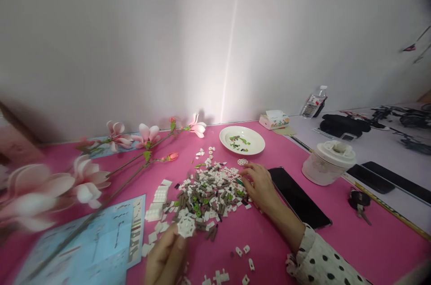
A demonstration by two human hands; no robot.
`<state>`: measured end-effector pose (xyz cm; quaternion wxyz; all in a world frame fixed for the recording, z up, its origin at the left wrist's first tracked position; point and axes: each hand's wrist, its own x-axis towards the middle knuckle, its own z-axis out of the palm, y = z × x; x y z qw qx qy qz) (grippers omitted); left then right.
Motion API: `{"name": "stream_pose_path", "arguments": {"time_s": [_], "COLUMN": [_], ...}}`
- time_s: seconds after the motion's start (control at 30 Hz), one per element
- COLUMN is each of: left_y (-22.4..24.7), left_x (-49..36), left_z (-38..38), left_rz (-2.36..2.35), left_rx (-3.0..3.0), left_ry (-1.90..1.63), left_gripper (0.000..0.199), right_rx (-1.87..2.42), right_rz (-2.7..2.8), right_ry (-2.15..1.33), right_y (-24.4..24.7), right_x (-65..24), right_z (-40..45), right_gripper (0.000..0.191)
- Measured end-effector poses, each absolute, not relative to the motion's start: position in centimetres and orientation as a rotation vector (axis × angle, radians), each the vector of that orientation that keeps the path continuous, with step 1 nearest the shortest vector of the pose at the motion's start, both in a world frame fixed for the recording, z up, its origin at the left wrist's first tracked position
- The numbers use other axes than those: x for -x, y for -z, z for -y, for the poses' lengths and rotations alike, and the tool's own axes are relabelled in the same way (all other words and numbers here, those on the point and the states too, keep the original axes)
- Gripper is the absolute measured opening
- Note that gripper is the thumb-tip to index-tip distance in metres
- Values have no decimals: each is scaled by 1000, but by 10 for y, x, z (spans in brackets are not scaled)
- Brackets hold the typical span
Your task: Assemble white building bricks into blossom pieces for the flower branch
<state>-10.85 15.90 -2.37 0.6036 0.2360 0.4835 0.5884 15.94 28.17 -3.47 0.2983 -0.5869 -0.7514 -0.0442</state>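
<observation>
Between the thumb and fingers of my left hand [168,256] is a white wheel-shaped building piece [186,227], held up at the near edge of the pile. My right hand [261,185] reaches in from the right, its fingers apart at the right side of the brick pile [208,190]; whether a fingertip touches a piece is hard to see. The pile mixes small white, grey-brown, green and black pieces. Just beyond my right fingers lies another white wheel-shaped piece [242,162]. Stacked white plates [160,194] lie left of the pile.
A white plate [224,146] with green pieces stands behind the pile. Artificial magnolia branches [124,166] stretch over blue instruction sheets [97,240] at left. On the right are a black tablet-like device [299,199], a lidded cup [326,166], keys [360,204] and a tissue pack [274,120].
</observation>
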Motion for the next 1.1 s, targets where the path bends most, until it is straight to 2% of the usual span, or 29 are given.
{"name": "stream_pose_path", "arguments": {"time_s": [0.27, 0.5, 0.67, 0.97, 1.1], "left_y": [16, 11, 14, 13, 12], "left_x": [105, 102, 104, 103, 105], "left_z": [-161, -161, -162, -161, -161], "left_rz": [-1090, -1125, -1030, -1051, -1038], "left_rx": [-653, -661, -618, -647, -677], "left_ry": [-1420, -1431, -1407, -1385, -1396], "left_gripper": [35, 35, 28, 32, 28], "right_rx": [1600, 1678, 1715, 1629, 1540], "right_rz": [2097, 2170, 2082, 2075, 2123], "right_ry": [182, 205, 171, 38, 7], "right_y": [23, 16, 16, 19, 22], "right_x": [-150, -142, -149, -156, -154], "right_z": [-291, -295, -296, -293, -295], "right_gripper": [8, 19, 18, 22, 14]}}
